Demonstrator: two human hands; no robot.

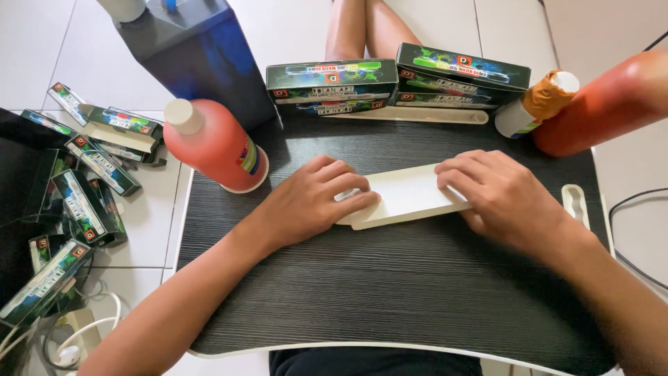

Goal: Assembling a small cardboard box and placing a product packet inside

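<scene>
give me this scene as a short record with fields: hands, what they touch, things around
left hand: flat on the left end of the white flat card
right hand: pressing its right end
white flat card: lying on the dark lap table
red bottle: upright, left of the hands
stacked printed boxes: at the far edge
loose boxes: piled on the floor, left
</scene>
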